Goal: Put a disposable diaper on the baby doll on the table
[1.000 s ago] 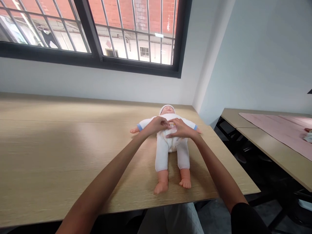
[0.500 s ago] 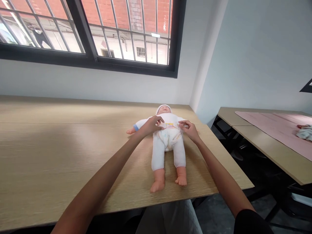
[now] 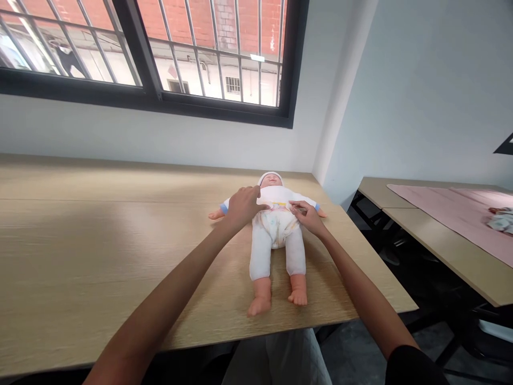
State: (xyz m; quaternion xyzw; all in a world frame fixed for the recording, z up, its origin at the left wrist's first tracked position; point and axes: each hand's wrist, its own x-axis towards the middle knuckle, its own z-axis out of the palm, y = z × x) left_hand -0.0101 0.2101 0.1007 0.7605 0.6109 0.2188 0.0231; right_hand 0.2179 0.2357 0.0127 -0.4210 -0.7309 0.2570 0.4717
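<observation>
A baby doll (image 3: pixel 261 256) lies on its back on the wooden table, feet toward me, in a white top and cap. Around its hips is a white diaper (image 3: pixel 277 227) with coloured marks and a yellow strip at the front waist. My left hand (image 3: pixel 244 206) is at the waist on the left side, thumb stretched toward the diaper and fingers apart from it. At the other side of the waist, my right hand (image 3: pixel 308 215) has fingers and thumb together on the diaper's front edge. The exact spot under those fingertips is partly hidden.
The table (image 3: pixel 100 256) runs along the wall under a barred window (image 3: pixel 216 53). To the right, across a gap, a second table (image 3: pixel 425 224) carries a pink mat (image 3: pixel 452 214) and a bundle of cloth (image 3: pixel 500 218).
My right hand has moved slightly left along the diaper's waist, uncovering the doll's blue cuff and hand. My left hand has turned, its fingers rising away from the thumb.
</observation>
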